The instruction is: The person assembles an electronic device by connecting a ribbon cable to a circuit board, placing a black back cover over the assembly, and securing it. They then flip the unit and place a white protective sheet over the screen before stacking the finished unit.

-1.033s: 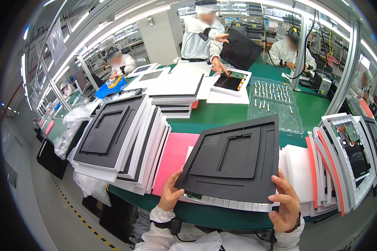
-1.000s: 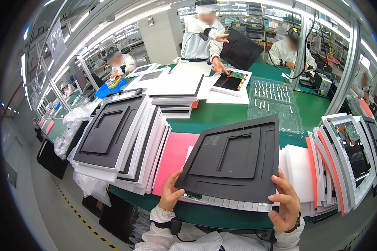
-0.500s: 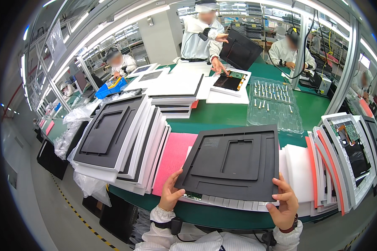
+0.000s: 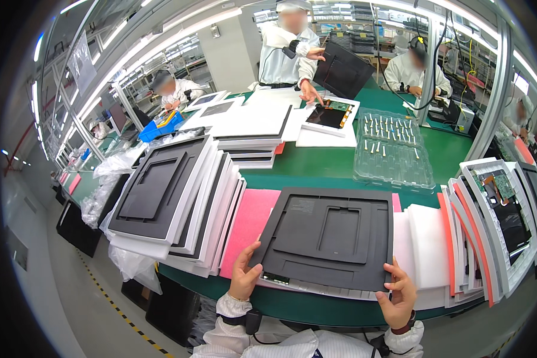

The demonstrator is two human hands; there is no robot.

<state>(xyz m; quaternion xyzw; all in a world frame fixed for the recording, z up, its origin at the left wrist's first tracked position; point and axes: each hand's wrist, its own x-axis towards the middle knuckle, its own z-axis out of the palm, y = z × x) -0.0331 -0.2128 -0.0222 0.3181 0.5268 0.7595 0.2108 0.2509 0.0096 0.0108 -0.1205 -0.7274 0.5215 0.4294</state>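
Note:
A black plastic back cover point(image 4: 329, 238) with a raised middle and a square recess lies almost flat in front of me. Its near-left corner is gripped by my left hand point(image 4: 244, 275), fingers on the edge and thumb close to the near rim. At the near-right corner, my right hand point(image 4: 400, 296) holds the other side, with its thumb by the near edge. Beneath the cover, a white frame point(image 4: 334, 292) shows as a narrow strip along the near edge, with a bit of circuit board at its left. Most of that frame is hidden.
Stacks of covers and white frames point(image 4: 188, 203) stand left; foam sheets point(image 4: 428, 244) and upright units point(image 4: 500, 209) stand right. Pink foam point(image 4: 250, 224) lies beside the cover. Farther off are a clear tray point(image 4: 394, 170) of small white parts, a blue bin point(image 4: 161, 126) and a co-worker lifting a dark panel point(image 4: 345, 71).
The cover's far edge has come down, so the cover lies flatter over the white frame. My right hand has moved slightly left and down with it; my left hand has barely moved.

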